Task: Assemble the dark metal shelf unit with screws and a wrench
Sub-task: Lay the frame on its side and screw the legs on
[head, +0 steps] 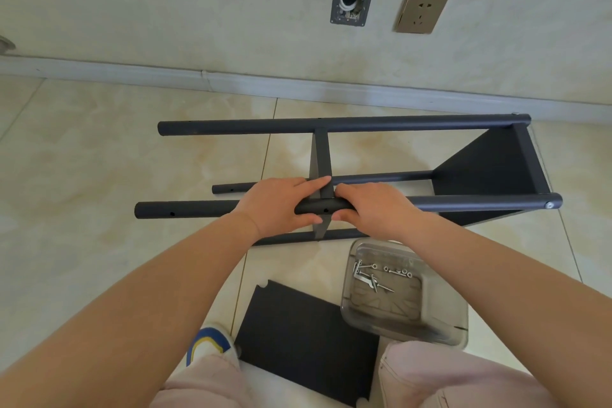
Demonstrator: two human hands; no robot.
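On the tiled floor the shelf frame (364, 175) lies on its side. Left hand (281, 204) and right hand (371, 209) both curl round the near pole (185, 210), either side of the middle shelf (320, 156). Best to line its hole up squarely before reaching right for screws (381, 275) in the clear tray (430, 325).

Shiny cream tile floor (99, 149). Pale wall (165, 3), grey strip (231, 79) along bottom. Gold socket (422, 11) beside open wall box (351, 6). Soft light.
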